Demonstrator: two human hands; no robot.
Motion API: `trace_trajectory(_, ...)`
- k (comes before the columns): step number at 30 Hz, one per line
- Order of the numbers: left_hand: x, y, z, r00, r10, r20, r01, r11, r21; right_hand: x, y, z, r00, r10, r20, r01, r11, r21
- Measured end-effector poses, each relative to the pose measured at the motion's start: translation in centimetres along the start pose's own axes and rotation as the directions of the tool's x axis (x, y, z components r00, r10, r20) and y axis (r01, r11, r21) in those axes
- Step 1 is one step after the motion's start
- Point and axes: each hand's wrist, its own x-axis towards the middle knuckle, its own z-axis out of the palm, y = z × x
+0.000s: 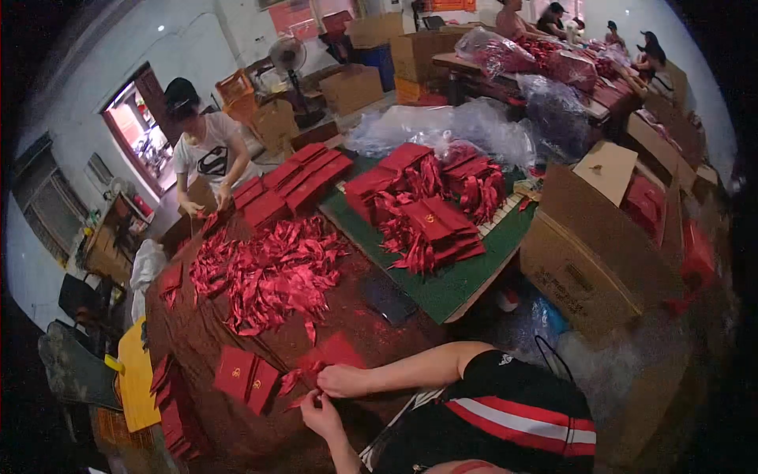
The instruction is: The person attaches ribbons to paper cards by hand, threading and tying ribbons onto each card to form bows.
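At the table's near side, my right hand [343, 381] is closed on a red ribbon [294, 382] at the edge of a red pouch [341, 349]. Just below it, my left hand [324, 419] pinches the ribbon, its thumb and finger close to the right hand. The exact grip is partly hidden by the fingers. Left of my hands lie red pouches with gold emblems [246, 378]. A large heap of shiny red ribbons [276, 272] spreads beyond them.
A co-worker [209, 146] handles red material at the far left of the table. Stacked red pouches [292, 186] lie nearby. More ribboned pouches [442, 221] rest on a green board [410, 288]. A dark flat phone-like object [389, 302] lies beside it. An open cardboard box [584, 253] stands right.
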Motion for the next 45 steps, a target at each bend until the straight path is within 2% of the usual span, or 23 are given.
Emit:
trace_trajectory(1,0.3,-0.8,-0.2,1.000,0.019,0.017,-0.019,1.000,-0.005,0.0,-0.1,0.1,0.999,-0.044,-0.019,0.045,0.999,0.028)
trace_trajectory(3,-0.1,-0.8,0.3,0.998,0.045,0.040,-0.045,0.999,-0.008,0.1,0.1,0.9,0.996,-0.056,-0.070,0.051,0.997,-0.060)
trace_trajectory(6,-0.6,-1.3,0.6,0.994,0.082,0.070,-0.081,0.997,-0.009,0.4,0.1,0.9,0.995,0.030,-0.091,-0.023,0.997,0.078)
trace_trajectory(8,-0.9,-1.9,0.5,0.991,0.097,0.087,-0.097,0.995,-0.011,0.4,0.1,1.1,0.983,0.111,-0.146,-0.070,0.963,0.260)
trace_trajectory(11,-1.3,-3.0,0.2,0.987,0.114,0.114,-0.114,0.994,-0.005,0.4,0.8,1.2,0.989,0.074,-0.129,-0.026,0.940,0.340)
trace_trajectory(12,-1.2,-3.5,-0.1,0.985,0.117,0.125,-0.117,0.993,-0.004,0.4,0.9,1.2,0.980,-0.008,-0.199,0.065,0.957,0.284)
trace_trajectory(14,0.3,-4.6,-1.4,0.983,0.115,0.142,-0.116,0.993,-0.002,-0.1,0.9,0.1,0.988,0.029,-0.155,0.005,0.977,0.215)
trace_trajectory(15,0.2,-5.4,-2.0,0.983,0.112,0.146,-0.113,0.994,-0.002,-0.1,1.1,0.2,0.980,-0.027,-0.197,0.060,0.984,0.166)
trace_trajectory(20,2.9,-4.3,-2.8,0.979,0.107,0.173,-0.109,0.994,0.000,-0.4,0.8,-0.5,0.976,0.090,-0.197,-0.023,0.947,0.321)
trace_trajectory(24,3.5,-3.5,-2.5,0.972,0.099,0.211,-0.102,0.995,0.002,-0.6,1.7,-0.1,0.959,0.052,-0.280,0.049,0.939,0.340)
trace_trajectory(28,3.9,-2.0,-1.7,0.947,0.245,0.209,-0.257,0.966,0.032,-0.8,3.7,-0.4,0.964,0.032,-0.262,0.069,0.927,0.370)
trace_trajectory(29,3.8,-0.6,-2.1,0.939,0.258,0.225,-0.256,0.966,-0.040,-0.8,4.0,-1.0,0.964,0.027,-0.264,0.097,0.890,0.445)
trace_trajectory(30,4.0,-1.9,-1.4,0.931,0.287,0.227,-0.309,0.948,0.069,-0.8,3.8,-1.6,0.977,0.080,-0.195,0.014,0.898,0.440)
trace_trajectory(31,4.5,-0.9,-1.8,0.886,0.348,0.307,-0.384,0.921,0.062,-1.0,3.6,-2.2,0.970,0.097,-0.223,0.003,0.912,0.411)
trace_trajectory(32,3.5,-0.2,-1.8,0.904,0.353,0.243,-0.409,0.878,0.247,-0.9,4.4,-1.5,0.967,0.069,-0.244,0.041,0.906,0.421)
trace_trajectory(33,3.0,-0.2,-1.7,0.922,0.292,0.255,-0.365,0.875,0.318,-1.0,3.2,-3.3,0.977,0.151,-0.154,-0.059,0.873,0.483)
trace_trajectory(34,3.0,0.5,-2.1,0.917,0.300,0.261,-0.378,0.862,0.338,-1.0,3.7,-3.2,0.954,0.020,-0.299,0.085,0.939,0.334)
trace_trajectory(36,3.0,-0.2,-2.4,0.908,0.261,0.327,-0.387,0.824,0.414,-1.2,3.0,-3.9,0.978,0.189,-0.093,-0.116,0.854,0.508)
trace_trajectory(37,3.0,-1.7,-2.3,0.891,0.311,0.329,-0.435,0.789,0.433,-1.2,3.0,-3.9,0.979,0.160,-0.127,-0.077,0.867,0.492)
trace_trajectory(39,3.5,-2.4,-4.8,0.923,0.293,0.248,-0.384,0.736,0.558,-1.3,3.6,-4.1,0.970,0.106,-0.220,-0.013,0.922,0.388)
trace_trajectory(41,3.9,-4.3,-8.4,0.956,0.211,0.203,-0.291,0.767,0.572,-1.4,3.9,-4.7,0.970,0.129,-0.206,-0.031,0.907,0.420)
trace_trajectory(44,2.5,-5.2,-9.7,0.943,0.245,0.224,-0.328,0.790,0.518,-1.6,3.8,-4.4,0.978,0.158,-0.139,-0.087,0.904,0.418)
trace_trajectory(45,2.0,-5.4,-9.6,0.944,0.243,0.225,-0.327,0.790,0.519,-1.8,3.9,-4.0,0.976,0.044,-0.213,0.014,0.965,0.263)
